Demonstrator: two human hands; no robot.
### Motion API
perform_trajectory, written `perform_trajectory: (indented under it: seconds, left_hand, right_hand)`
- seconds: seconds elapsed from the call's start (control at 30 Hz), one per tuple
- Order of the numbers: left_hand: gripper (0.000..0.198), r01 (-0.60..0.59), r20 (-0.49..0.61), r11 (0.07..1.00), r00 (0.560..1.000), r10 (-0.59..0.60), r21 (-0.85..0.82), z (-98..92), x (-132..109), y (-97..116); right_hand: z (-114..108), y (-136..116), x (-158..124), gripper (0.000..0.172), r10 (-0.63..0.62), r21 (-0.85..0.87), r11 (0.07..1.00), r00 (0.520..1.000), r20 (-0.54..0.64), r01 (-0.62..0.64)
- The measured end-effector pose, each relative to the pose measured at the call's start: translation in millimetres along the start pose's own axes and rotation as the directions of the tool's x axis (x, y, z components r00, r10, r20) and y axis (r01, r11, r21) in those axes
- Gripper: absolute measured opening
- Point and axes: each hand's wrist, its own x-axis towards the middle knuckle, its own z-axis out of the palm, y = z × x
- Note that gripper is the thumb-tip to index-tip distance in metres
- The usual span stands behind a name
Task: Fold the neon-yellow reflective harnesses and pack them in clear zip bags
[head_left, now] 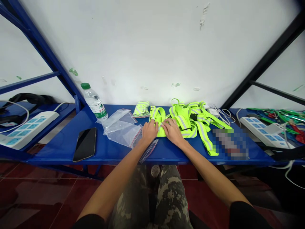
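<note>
My left hand (149,131) and my right hand (172,130) rest side by side on a folded piece of neon-yellow reflective strap (161,118) lying on the blue shelf (66,144). Both hands press down on the strap with fingers curled over its fabric. To the right lies a loose heap of the same yellow reflective straps (193,118). A small folded bundle of strap (141,109) sits just behind my left hand. Clear zip bags (121,127) are spread to the left of my left hand, and another clear bag (149,150) lies under my left wrist.
A black phone (85,143) lies face up at front left. A water bottle (93,101) stands behind it. White power strips sit on the left shelf (26,128) and the right shelf (264,131). Cables and green clips (283,116) are at far right.
</note>
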Motion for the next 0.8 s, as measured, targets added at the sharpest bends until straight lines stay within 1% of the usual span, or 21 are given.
perform_trajectory:
  seconds: [0.07,0.13,0.23,0.27,0.33,0.43,0.53,0.7,0.77,0.8]
  left_hand:
    - [0.027,0.009,-0.032,0.999,0.999,-0.007,0.046,0.7,-0.3,2.7]
    - [0.025,0.046,-0.078,0.993,0.996,-0.038,0.106,1.4,-1.2,6.4]
    - [0.025,0.085,-0.110,0.981,0.992,-0.067,0.173,1.9,-2.3,11.4]
    - [0.026,0.083,-0.106,0.979,0.992,-0.064,0.184,1.6,-2.5,12.3]
    - [0.026,0.057,-0.099,0.980,0.994,-0.039,0.188,0.1,-2.2,13.0]
    - [0.028,0.026,-0.118,0.988,0.993,-0.008,0.151,-4.8,-0.6,11.5]
    - [0.030,0.012,-0.157,0.996,0.988,0.002,0.086,-10.8,0.1,7.7]
    - [0.024,-0.148,-0.148,0.987,0.979,0.138,-0.060,-14.3,-5.5,-2.3]
    - [0.022,-0.182,-0.146,0.976,0.976,0.164,-0.122,-13.9,-7.6,-4.6]
    - [0.023,-0.180,-0.146,0.973,0.976,0.159,-0.142,-13.8,-7.7,-4.5]
  right_hand:
    - [-7.1,-1.9,-6.2,0.033,-0.091,0.024,0.996,0.994,0.061,0.090]
    - [-12.4,-2.4,-12.7,0.038,-0.159,0.045,0.987,0.978,0.134,0.154]
    - [-15.4,0.4,-18.8,0.055,-0.190,0.051,0.982,0.962,0.196,0.183]
    - [-15.3,1.8,-19.3,0.056,-0.193,0.049,0.981,0.959,0.208,0.187]
    - [-14.5,4.4,-18.3,0.051,-0.199,0.036,0.980,0.954,0.223,0.196]
    - [-13.8,5.6,-14.1,0.044,-0.203,0.026,0.979,0.951,0.233,0.203]
    - [-15.0,4.0,-9.6,0.039,-0.182,0.025,0.983,0.954,0.239,0.181]
    - [-15.8,4.4,-1.1,0.038,-0.116,0.028,0.993,0.965,0.237,0.112]
    - [-15.4,5.8,4.1,0.037,-0.076,0.029,0.997,0.970,0.233,0.071]
    - [-15.0,6.2,7.2,0.036,-0.050,0.025,0.999,0.971,0.235,0.046]
